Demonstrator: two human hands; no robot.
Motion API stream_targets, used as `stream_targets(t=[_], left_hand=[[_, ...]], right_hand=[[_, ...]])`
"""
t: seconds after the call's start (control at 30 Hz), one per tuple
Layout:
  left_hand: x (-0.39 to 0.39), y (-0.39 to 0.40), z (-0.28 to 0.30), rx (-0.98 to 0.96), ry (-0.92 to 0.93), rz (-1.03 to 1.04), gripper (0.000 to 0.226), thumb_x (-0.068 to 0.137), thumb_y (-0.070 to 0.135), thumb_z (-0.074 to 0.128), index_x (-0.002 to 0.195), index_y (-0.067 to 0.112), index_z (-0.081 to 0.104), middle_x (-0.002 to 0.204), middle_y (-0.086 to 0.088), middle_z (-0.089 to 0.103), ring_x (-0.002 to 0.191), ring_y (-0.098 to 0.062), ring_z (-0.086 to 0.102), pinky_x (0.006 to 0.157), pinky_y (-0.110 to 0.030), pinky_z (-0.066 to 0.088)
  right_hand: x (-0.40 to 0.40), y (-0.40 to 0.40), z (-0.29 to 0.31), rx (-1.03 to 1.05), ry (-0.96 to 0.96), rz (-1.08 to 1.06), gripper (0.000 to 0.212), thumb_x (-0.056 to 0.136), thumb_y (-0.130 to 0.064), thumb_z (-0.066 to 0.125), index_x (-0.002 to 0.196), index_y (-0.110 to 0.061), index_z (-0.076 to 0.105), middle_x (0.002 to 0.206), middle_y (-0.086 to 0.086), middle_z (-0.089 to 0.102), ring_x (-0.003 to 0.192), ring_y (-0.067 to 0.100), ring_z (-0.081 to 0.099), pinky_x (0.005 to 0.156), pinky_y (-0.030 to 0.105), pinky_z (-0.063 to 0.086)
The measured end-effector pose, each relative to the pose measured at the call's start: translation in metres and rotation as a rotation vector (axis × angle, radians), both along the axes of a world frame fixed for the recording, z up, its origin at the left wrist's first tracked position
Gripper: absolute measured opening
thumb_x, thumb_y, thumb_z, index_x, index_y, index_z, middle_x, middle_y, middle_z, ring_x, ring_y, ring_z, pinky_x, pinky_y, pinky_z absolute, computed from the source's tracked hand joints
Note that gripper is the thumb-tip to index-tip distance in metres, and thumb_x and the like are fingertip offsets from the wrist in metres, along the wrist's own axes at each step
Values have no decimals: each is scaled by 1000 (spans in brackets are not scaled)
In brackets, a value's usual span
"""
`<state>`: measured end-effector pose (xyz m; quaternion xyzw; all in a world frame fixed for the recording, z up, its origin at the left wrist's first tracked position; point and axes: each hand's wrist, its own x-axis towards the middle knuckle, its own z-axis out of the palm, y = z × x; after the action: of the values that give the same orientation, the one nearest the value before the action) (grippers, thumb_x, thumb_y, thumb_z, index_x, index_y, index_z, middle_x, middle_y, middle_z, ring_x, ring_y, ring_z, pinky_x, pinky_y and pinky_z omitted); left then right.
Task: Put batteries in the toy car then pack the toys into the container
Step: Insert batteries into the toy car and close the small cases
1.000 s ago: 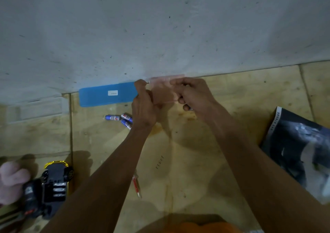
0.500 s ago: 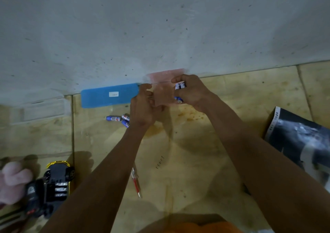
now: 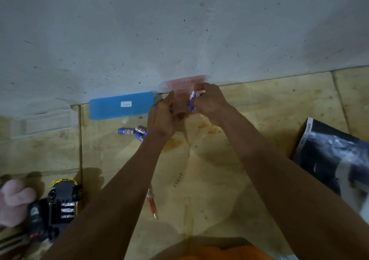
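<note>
My left hand grips the lower edge of a thin, see-through pink plastic pack held up near the wall. My right hand holds the pack's other side and pinches blue-and-white batteries against it. Three more blue-and-white batteries lie on the floor left of my left wrist. A yellow and black toy car lies upside down at the lower left, its battery bay showing. A pink soft toy sits beside it at the left edge.
A blue flat lid lies against the grey wall. A red screwdriver lies on the tiled floor between my forearms. A dark printed bag sits at the right. Black toy parts lie by the car.
Both hands have lifted the pink pack slightly toward the wall. The batteries, hidden one second ago, now show in my right hand's fingers.
</note>
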<state>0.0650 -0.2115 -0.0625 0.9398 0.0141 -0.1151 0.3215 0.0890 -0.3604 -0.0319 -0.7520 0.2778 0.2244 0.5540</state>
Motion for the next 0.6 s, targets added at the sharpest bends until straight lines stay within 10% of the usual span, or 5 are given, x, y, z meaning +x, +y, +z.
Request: stream_targets(t=[0.23,0.6], left_hand=[[-8,-3,6,-56,7,81,66,75,44,85,126,14,55,96,-6,75,90,-27,70,78,-40,58],[-12,-7,10,-31,6,59,65,89,11,70,145,24,38,103,-11,64,92,-29,59,76,-35,46]], right_hand=[[-10,-8,3,-179,-55,48,46,79,-3,68,125,-9,62,123,7,65,111,22,63,83,23,51],[-25,-28,14,-337,-307,127,46,77,0,71,120,-8,60,109,7,65,82,13,61,63,2,43]])
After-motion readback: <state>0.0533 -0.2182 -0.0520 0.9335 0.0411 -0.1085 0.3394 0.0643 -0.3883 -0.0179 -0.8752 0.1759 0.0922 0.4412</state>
